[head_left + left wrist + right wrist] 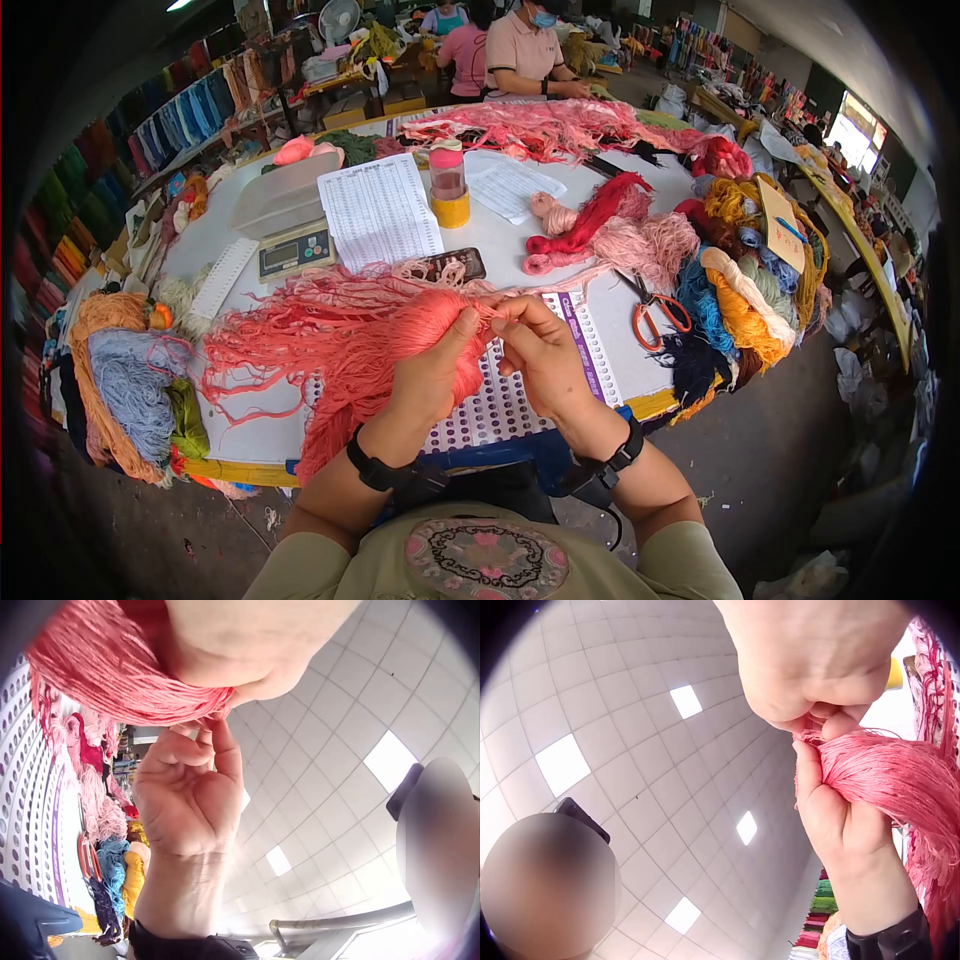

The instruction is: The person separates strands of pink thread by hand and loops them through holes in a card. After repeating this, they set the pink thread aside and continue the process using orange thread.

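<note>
A thick skein of coral-pink thread [345, 335] hangs from my left hand [430, 375], its loose strands spreading left over the table. The left hand grips the gathered end, thumb along the top. Close beside it, my right hand [548, 365] pinches strands at the skein's tip with thumb and curled fingers. In the right wrist view the fingertips of both hands meet at the bunched end of the skein [885, 769]. Under the hands lies a white card [590, 350] with rows of holes and a purple strip.
Orange-handled scissors [660, 318] lie right of the card, near pink and red skeins [640, 235]. Heaps of coloured yarn hang over both table ends. Ahead stand a phone [458, 264], a digital scale [296, 250], a printed sheet [380, 210] and a pink-lidded jar [447, 185]. People work beyond the table.
</note>
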`<state>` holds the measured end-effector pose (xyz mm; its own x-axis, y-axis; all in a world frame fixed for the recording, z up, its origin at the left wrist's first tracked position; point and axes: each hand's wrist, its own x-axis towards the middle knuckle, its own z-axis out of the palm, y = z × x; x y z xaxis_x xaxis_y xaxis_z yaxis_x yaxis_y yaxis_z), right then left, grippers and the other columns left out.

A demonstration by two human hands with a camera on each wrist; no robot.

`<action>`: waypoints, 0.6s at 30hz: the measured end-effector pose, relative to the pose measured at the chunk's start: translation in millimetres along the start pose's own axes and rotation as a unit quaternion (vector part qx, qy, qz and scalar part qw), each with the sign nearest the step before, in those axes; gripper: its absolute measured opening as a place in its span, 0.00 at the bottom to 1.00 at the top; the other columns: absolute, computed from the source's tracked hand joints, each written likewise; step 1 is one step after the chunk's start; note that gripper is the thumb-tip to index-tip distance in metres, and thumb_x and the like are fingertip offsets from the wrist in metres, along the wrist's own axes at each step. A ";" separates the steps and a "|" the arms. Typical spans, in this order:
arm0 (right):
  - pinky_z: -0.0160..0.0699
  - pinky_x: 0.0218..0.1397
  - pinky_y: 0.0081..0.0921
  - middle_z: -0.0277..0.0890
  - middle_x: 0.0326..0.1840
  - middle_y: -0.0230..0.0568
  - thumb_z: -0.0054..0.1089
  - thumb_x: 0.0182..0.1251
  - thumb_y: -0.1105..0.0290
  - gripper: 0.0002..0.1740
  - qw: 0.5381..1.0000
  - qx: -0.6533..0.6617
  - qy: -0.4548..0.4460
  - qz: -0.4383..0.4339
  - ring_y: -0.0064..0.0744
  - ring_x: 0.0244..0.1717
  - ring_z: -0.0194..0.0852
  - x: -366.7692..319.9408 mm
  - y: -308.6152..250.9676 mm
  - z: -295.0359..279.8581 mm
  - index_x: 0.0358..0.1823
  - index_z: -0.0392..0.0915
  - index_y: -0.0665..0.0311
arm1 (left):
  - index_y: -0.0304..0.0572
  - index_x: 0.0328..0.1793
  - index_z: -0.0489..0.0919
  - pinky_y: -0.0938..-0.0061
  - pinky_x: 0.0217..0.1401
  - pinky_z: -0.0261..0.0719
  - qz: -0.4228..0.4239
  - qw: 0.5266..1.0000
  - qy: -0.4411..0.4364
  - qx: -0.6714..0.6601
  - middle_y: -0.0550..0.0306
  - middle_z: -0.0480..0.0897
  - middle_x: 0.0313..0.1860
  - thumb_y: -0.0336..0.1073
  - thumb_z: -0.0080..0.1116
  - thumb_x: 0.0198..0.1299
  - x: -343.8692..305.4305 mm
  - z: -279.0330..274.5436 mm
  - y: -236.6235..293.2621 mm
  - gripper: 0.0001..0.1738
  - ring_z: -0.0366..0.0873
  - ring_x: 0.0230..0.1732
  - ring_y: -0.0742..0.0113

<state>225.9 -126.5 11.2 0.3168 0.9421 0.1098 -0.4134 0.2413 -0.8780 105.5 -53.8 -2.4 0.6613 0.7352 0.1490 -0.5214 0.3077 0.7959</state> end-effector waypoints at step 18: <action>0.75 0.50 0.27 0.73 0.31 0.32 0.46 0.73 0.67 0.06 0.972 0.137 0.186 -0.052 0.23 0.31 0.72 1.5 -41.7 -143.0 0.36 0.71 0.57 | 0.39 0.43 0.76 0.83 0.23 0.69 -0.099 0.977 0.120 -0.145 0.65 0.74 0.27 0.34 0.54 0.65 28.5 -105.7 70.5 0.07 0.66 0.22 0.79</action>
<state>365.7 -168.5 -18.6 0.6350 0.7720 -0.0299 -0.5579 0.4313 -0.7090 30.7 52.7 -4.1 0.6376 0.7534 -0.1607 -0.5502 0.5914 0.5895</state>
